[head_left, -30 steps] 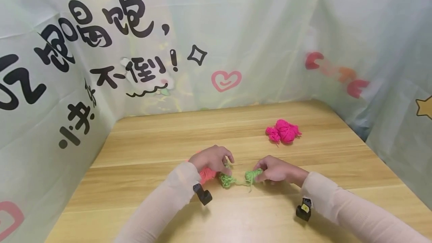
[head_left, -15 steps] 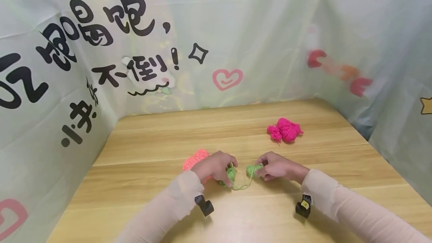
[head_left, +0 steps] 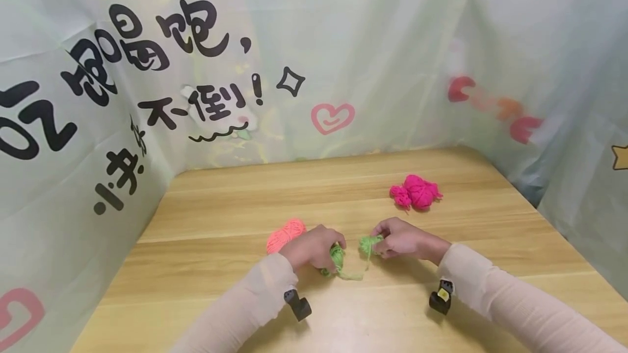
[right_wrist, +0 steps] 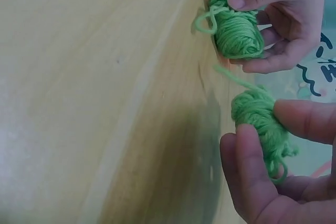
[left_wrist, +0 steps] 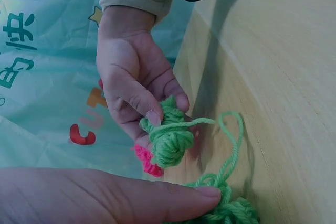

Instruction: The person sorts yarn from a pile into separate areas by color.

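My left hand [head_left: 316,247] holds a green yarn bundle [head_left: 337,257] between thumb and fingers, low over the wooden table. Across from it, my right hand [head_left: 404,238] pinches a smaller green yarn bundle [right_wrist: 257,116] with thumb and fingertips. From the left bundle a loose loop of yarn [right_wrist: 203,23] sticks out, and a short tail [right_wrist: 233,77] trails off the right one. In the head view a small gap shows between the two strands. Part of the left bundle is hidden by the left hand's fingers. Behind the left wrist lies an orange-pink yarn skein [head_left: 286,236], partly covered.
Toward the back right of the table [head_left: 235,195] sits a hot-pink yarn ball [head_left: 421,192] with a smaller pink clump [head_left: 400,196] against it. Printed cloth [head_left: 392,70] hangs around the table's back and sides.
My left hand has closed round its green bundle and turned it upright, uncovering the orange-pink skein. My right hand has lifted its bundle slightly. The strand joining both bundles now shows a gap.
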A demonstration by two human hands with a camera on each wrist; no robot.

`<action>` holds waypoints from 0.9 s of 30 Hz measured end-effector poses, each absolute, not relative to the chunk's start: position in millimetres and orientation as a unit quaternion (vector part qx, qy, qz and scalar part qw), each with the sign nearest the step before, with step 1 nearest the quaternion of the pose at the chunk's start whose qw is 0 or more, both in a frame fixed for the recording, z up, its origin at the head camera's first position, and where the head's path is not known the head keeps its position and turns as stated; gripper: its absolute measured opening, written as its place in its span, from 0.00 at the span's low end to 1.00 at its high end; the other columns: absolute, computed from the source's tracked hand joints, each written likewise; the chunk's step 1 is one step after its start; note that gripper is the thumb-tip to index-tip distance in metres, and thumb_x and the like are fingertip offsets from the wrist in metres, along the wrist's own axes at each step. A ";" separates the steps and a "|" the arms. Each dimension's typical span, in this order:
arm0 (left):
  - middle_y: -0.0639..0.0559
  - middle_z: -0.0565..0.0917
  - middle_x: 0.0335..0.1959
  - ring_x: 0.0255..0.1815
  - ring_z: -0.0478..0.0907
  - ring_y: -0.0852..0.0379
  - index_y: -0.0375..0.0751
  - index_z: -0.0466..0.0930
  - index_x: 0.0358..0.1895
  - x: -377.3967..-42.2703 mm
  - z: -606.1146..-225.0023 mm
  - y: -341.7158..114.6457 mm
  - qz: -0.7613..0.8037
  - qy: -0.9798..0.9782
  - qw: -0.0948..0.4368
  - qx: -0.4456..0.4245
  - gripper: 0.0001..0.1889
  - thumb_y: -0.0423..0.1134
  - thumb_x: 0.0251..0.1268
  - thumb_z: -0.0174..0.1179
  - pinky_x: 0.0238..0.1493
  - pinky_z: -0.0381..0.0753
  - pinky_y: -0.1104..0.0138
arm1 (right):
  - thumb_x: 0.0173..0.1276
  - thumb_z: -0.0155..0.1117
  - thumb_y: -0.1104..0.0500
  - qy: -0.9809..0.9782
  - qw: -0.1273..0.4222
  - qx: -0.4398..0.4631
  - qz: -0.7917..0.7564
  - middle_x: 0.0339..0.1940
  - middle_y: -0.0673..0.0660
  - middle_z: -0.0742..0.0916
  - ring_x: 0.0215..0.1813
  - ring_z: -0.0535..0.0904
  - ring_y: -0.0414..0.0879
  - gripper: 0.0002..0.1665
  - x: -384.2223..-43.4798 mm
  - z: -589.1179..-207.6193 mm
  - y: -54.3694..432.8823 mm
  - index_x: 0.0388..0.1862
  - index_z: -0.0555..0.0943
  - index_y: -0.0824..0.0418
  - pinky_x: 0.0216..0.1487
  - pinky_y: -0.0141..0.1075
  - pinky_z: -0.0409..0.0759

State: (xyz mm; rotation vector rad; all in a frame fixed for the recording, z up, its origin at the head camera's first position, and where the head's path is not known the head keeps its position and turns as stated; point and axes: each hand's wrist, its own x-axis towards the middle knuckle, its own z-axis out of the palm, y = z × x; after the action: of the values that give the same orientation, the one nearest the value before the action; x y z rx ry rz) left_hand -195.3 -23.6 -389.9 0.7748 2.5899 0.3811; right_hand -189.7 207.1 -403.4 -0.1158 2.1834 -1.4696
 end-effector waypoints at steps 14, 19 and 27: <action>0.58 0.76 0.36 0.37 0.71 0.60 0.51 0.82 0.47 -193.2 -389.8 -27.3 0.141 0.927 0.199 0.285 0.21 0.35 0.46 0.75 0.36 0.74 0.69 | 0.63 0.64 0.70 0.804 0.237 -0.060 -0.542 0.34 0.61 0.76 0.32 0.77 0.49 0.18 -193.1 -397.5 203.9 0.49 0.70 0.73 0.38 0.42 0.82; 0.59 0.76 0.34 0.35 0.71 0.60 0.51 0.81 0.45 -193.3 -390.5 -28.2 0.146 0.925 0.195 0.292 0.19 0.36 0.47 0.74 0.34 0.74 0.70 | 0.64 0.64 0.69 0.806 0.233 -0.059 -0.541 0.35 0.61 0.76 0.34 0.78 0.49 0.19 -195.9 -396.2 202.8 0.50 0.71 0.73 0.41 0.42 0.83; 0.60 0.76 0.32 0.34 0.71 0.61 0.49 0.82 0.46 -193.2 -390.4 -31.6 0.166 0.918 0.187 0.307 0.18 0.37 0.49 0.72 0.33 0.74 0.71 | 0.64 0.65 0.68 0.804 0.229 -0.050 -0.546 0.36 0.61 0.76 0.36 0.78 0.48 0.19 -199.5 -394.8 197.9 0.50 0.71 0.73 0.44 0.42 0.83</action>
State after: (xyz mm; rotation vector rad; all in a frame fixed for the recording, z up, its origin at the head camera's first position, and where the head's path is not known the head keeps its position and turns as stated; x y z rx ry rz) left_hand -193.2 -31.6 -390.4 0.8652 2.5846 0.4667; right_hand -199.5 197.9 -394.8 -0.1373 2.2134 -1.5042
